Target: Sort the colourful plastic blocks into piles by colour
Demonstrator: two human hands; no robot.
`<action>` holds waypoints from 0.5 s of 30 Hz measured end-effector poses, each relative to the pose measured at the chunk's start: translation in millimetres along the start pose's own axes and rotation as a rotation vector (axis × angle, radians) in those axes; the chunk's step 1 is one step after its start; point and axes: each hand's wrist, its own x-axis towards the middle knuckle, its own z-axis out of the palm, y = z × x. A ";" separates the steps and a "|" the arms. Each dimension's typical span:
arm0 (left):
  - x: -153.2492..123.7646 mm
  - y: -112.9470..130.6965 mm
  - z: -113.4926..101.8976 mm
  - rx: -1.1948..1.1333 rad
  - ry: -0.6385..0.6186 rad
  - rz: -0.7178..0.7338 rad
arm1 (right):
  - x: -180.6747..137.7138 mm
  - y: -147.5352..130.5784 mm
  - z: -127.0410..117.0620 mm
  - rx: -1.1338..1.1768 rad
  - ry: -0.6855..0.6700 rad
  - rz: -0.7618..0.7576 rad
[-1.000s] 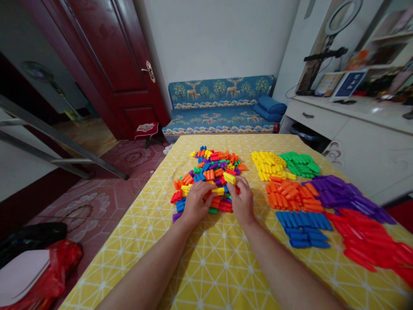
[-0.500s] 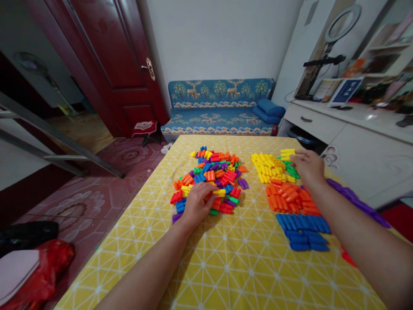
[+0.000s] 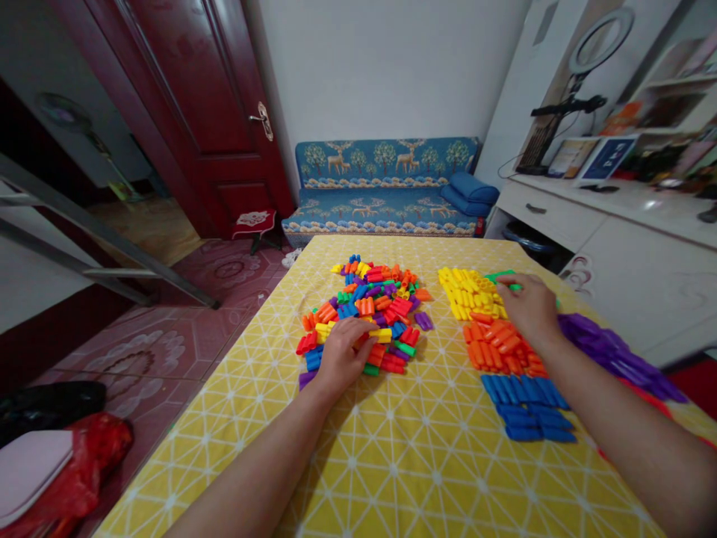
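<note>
A mixed pile of coloured plastic blocks [image 3: 373, 310] lies on the yellow tablecloth [image 3: 392, 463]. My left hand [image 3: 340, 353] rests on the pile's near edge with its fingers curled down over some pieces; what they grip is hidden. To the right are sorted groups: yellow blocks [image 3: 469, 293], green blocks [image 3: 500, 276], orange blocks [image 3: 498, 345], blue blocks [image 3: 526, 407] and purple blocks [image 3: 610, 347]. My right hand [image 3: 529, 306] lies mostly over the green group, beside the yellow one, fingers stretched out flat with nothing visible in them.
Beyond the table stands a blue patterned sofa [image 3: 386, 183] and a dark red door [image 3: 213, 112]. A white desk [image 3: 616, 224] with a ring light [image 3: 599, 41] runs along the right. A red bag [image 3: 84, 471] lies on the floor at left.
My right hand left the mixed pile, carried a yellow block over to the sorted groups, and now lies flat without it. My left hand has stayed on the pile.
</note>
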 end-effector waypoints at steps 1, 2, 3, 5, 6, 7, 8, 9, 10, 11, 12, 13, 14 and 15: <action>-0.2 0.4 -0.1 0.004 0.008 -0.001 | -15.3 -16.6 6.8 0.072 -0.045 -0.072; -0.4 0.8 -0.2 0.004 0.016 -0.003 | -32.8 -33.6 15.0 0.116 -0.101 -0.119; -0.7 1.3 -0.6 -0.002 0.025 -0.008 | -51.9 -50.3 24.1 0.168 -0.180 -0.167; -1.2 2.4 -1.7 -0.028 0.040 -0.021 | -90.1 -79.7 42.2 0.331 -0.389 -0.272; -1.5 3.1 -2.4 -0.044 0.045 -0.023 | -107.2 -91.3 49.9 0.367 -0.430 -0.295; -1.8 3.9 -3.3 -0.058 0.046 -0.017 | -121.8 -100.5 56.2 0.382 -0.451 -0.314; -2.1 4.6 -4.1 -0.067 0.042 -0.005 | -133.7 -107.2 60.9 0.379 -0.449 -0.323; -2.3 5.3 -4.9 -0.072 0.032 0.012 | -142.9 -111.7 64.2 0.367 -0.434 -0.326; -2.6 5.9 -5.6 -0.073 0.019 0.029 | -149.7 -114.3 66.2 0.353 -0.414 -0.325; -2.8 6.4 -6.1 -0.072 0.005 0.043 | -154.5 -115.5 67.2 0.343 -0.396 -0.322; -3.0 6.7 -6.4 -0.071 -0.008 0.055 | -157.5 -115.7 67.4 0.341 -0.382 -0.319; -3.1 6.8 -6.4 -0.070 -0.017 0.063 | -159.0 -115.2 67.0 0.346 -0.375 -0.319; -3.2 6.7 -6.2 -0.070 -0.023 0.069 | -158.9 -114.3 65.9 0.357 -0.375 -0.325; -3.2 6.5 -5.9 -0.068 -0.025 0.072 | -156.8 -113.0 64.1 0.372 -0.378 -0.333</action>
